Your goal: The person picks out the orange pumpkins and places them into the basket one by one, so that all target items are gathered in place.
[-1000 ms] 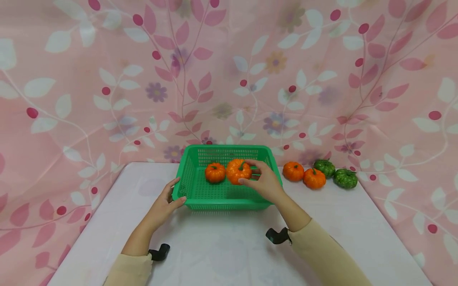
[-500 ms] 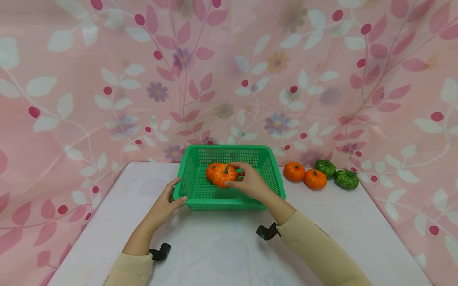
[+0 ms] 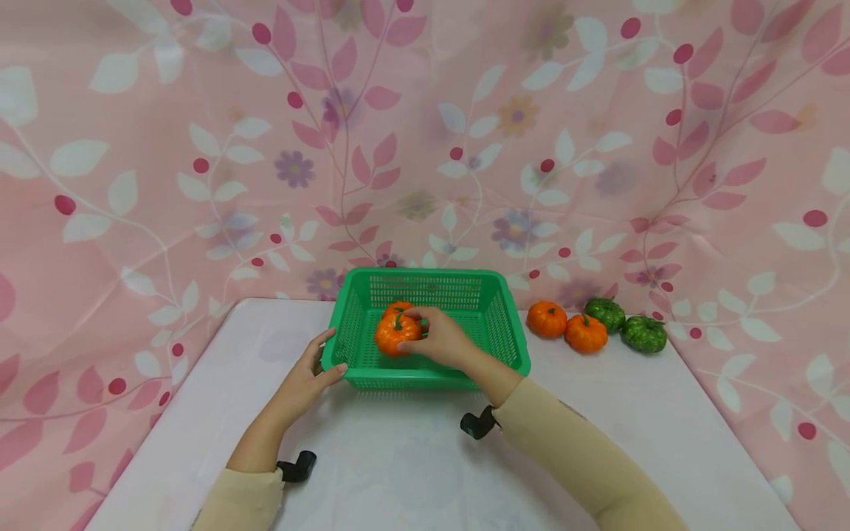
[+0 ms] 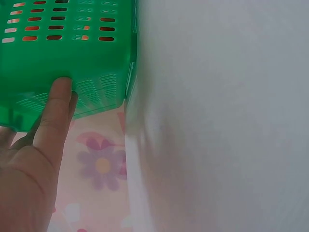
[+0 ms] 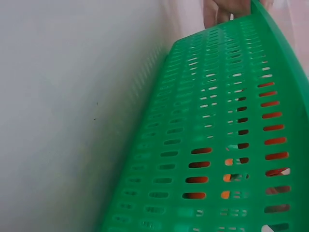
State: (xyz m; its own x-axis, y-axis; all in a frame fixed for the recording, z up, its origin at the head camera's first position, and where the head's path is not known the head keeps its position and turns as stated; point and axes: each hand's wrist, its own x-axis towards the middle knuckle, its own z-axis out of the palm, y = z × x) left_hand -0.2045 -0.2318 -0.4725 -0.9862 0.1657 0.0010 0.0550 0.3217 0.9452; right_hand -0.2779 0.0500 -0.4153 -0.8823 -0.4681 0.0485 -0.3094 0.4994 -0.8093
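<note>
A small orange pumpkin (image 3: 397,334) with a green stem is held between the thumb and fingers of my right hand (image 3: 440,341), inside the green basket (image 3: 491,375). Just behind it, partly covered, sits another orange pumpkin (image 3: 399,307). At the basket's front left corner my left hand (image 3: 302,385) grips the rim, thumb at the front and fingers along the left side. The left wrist view shows the left fingers (image 4: 59,104) against the basket's outer wall (image 4: 72,63). Through the slots in the right wrist view, orange shows behind the basket wall (image 5: 217,130); most of the right hand is hidden there.
Right of the basket, two orange pumpkins (image 3: 547,319) and two green pumpkins (image 3: 644,335) stand close together on the white-covered table (image 3: 412,457). A pink floral curtain (image 3: 425,133) hangs right behind the table and basket.
My right hand has carried the orange pumpkin left and slightly nearer, from beside the other pumpkin to in front of it. My left hand and the basket have stayed in place.
</note>
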